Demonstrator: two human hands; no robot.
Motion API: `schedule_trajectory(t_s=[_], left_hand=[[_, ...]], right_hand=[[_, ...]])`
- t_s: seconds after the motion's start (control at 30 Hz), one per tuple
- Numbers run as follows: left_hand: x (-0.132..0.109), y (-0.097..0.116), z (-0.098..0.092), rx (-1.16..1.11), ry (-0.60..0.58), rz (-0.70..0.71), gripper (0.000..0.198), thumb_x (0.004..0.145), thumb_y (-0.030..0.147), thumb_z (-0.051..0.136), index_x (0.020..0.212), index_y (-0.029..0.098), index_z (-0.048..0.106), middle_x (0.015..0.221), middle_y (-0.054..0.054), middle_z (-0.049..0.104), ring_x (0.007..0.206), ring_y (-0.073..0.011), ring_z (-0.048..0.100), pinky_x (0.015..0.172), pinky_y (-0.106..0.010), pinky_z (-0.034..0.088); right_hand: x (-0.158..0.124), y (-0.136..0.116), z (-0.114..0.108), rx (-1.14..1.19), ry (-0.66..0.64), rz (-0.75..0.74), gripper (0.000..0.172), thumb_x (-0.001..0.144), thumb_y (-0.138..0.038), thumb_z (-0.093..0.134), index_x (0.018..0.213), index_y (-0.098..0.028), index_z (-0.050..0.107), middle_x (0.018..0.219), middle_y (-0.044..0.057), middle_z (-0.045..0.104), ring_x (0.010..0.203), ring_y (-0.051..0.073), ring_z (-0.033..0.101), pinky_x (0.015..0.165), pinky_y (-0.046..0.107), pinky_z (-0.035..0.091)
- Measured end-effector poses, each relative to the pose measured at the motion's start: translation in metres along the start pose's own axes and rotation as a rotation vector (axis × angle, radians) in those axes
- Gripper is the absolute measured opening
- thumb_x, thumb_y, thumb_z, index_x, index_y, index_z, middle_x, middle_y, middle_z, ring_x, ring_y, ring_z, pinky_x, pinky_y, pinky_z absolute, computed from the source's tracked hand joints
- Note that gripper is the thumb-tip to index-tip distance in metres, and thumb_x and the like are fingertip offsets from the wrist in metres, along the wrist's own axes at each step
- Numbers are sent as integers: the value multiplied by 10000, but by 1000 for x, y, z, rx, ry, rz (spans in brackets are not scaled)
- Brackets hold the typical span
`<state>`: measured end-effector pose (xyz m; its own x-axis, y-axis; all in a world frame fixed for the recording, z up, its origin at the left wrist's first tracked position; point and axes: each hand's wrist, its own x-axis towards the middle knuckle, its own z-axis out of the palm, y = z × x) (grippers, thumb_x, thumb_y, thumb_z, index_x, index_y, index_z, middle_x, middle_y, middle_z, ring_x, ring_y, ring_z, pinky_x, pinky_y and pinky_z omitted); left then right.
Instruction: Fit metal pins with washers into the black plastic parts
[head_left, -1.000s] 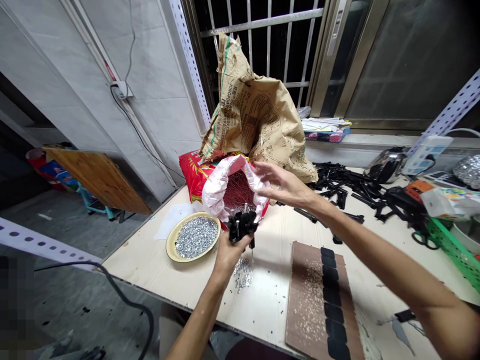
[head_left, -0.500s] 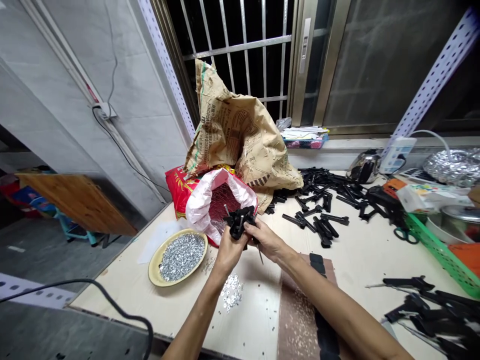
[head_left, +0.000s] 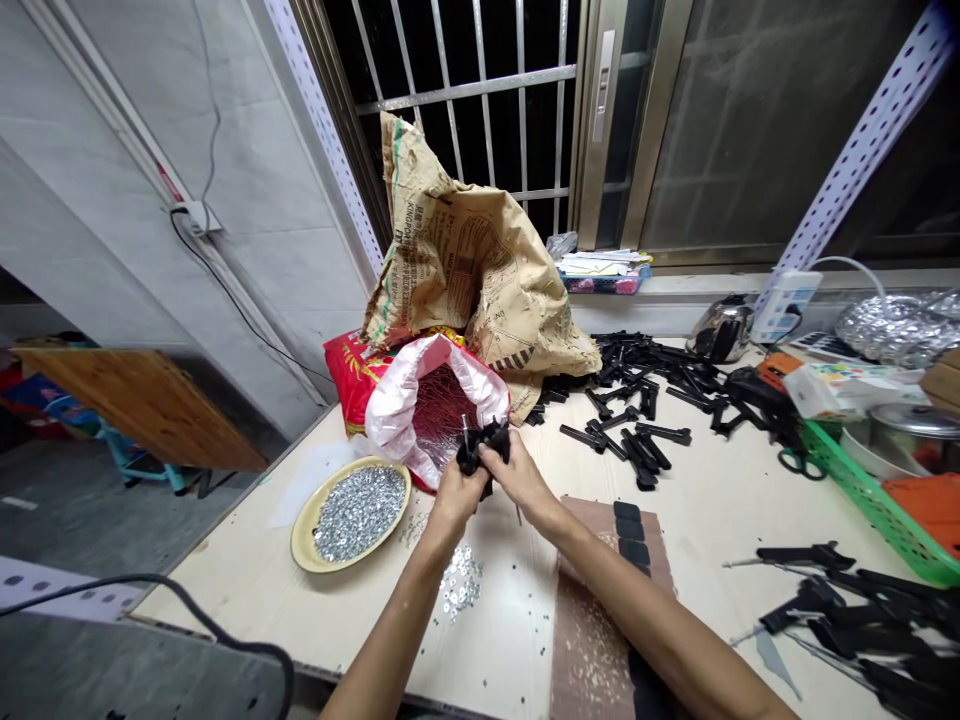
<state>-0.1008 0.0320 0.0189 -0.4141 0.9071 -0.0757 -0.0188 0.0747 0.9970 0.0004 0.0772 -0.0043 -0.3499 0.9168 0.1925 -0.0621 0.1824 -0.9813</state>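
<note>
My left hand (head_left: 453, 493) is closed around a bunch of black plastic parts (head_left: 484, 446), held upright above the table. My right hand (head_left: 517, 477) is closed on the same bunch from the right, fingers pinched against it. A thin metal pin sticks up out of the bunch and another points down below my right hand. Just behind my hands, a white-lined red bag (head_left: 420, 397) lies open, full of thin pins. A yellow plate (head_left: 303, 527) of small silver washers sits to the left, with loose washers (head_left: 460, 588) scattered under my left wrist.
A crumpled brown paper sack (head_left: 472, 268) stands at the back. Several black plastic parts (head_left: 645, 395) lie piled right of it, more at the right front edge (head_left: 855, 605). A green basket (head_left: 877, 495), scissors (head_left: 799, 462), a kettle (head_left: 721, 328) and a brown board (head_left: 592, 620) lie around.
My right hand came back from the open bag and closed on the bunch of black parts in my left hand. The view shifted right.
</note>
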Motion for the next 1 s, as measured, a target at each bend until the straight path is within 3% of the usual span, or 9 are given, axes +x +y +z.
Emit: schedule_trajectory(t_s=[0.13,0.23,0.4,0.6,0.7,0.77,0.83,0.93,1.0], left_hand=[[4,-4,0,-281,-28,-83,436,516,349,802,857,107,676,788,-77,705,813,-225,645,731,-317,495],[5,-9,-1,-381,-32,-95,471,517,316,832,919,128,672,922,-87,710,929,-213,640,862,-326,476],[5,-11,5,-524,-36,-167,481,608,442,787,965,144,666,990,-113,702,977,-223,638,874,-319,492],[0,-14,6,-331,-77,43,572,615,482,765,1064,156,626,993,-86,698,960,-207,642,857,-296,488],[-2,-12,6,-195,-60,45,560,549,395,818,1019,154,630,934,-60,705,883,-188,656,810,-287,497],[0,-9,7,-224,-43,23,534,532,350,830,988,146,640,916,-56,709,858,-181,660,809,-281,494],[3,-8,10,-334,-4,-14,518,527,340,829,965,134,646,894,-64,712,838,-187,663,799,-287,496],[6,-9,12,-385,59,-58,521,519,351,827,944,119,634,835,-73,706,748,-197,665,716,-307,514],[4,-12,11,-249,102,22,493,546,363,807,936,122,628,832,-73,699,720,-199,659,680,-316,516]], right_hand=[[-4,-4,1,-38,-79,-51,397,860,-388,491,1182,-163,432,1116,99,566,1034,200,545,900,334,438],[-3,-4,-1,-58,-27,-27,315,876,-374,457,1118,-176,488,1035,76,594,972,201,565,864,337,455],[-9,-5,4,-57,-74,-109,347,876,-301,434,1206,-204,477,1093,61,600,1010,202,566,893,329,451],[-21,-9,10,-174,-22,-123,487,845,-183,392,1332,-196,375,1212,107,545,1116,238,520,972,400,414],[-22,-13,6,-401,-7,-90,534,814,-161,427,1346,-183,390,1381,150,405,1298,306,338,1061,527,276],[-20,-14,1,-575,-101,-107,649,769,-144,477,1399,-181,329,1503,150,198,1391,338,105,1078,626,103],[-17,-14,-5,-588,-297,-85,797,735,-147,521,1460,-191,193,1536,141,58,1405,332,-26,1059,664,52],[-14,-11,-15,-321,-527,-30,960,678,-168,619,1481,-210,95,1543,123,29,1413,292,-14,1108,555,125],[-13,-8,-22,-29,-599,12,969,677,-235,680,1478,-228,134,1540,104,93,1407,276,106,1119,466,193]])
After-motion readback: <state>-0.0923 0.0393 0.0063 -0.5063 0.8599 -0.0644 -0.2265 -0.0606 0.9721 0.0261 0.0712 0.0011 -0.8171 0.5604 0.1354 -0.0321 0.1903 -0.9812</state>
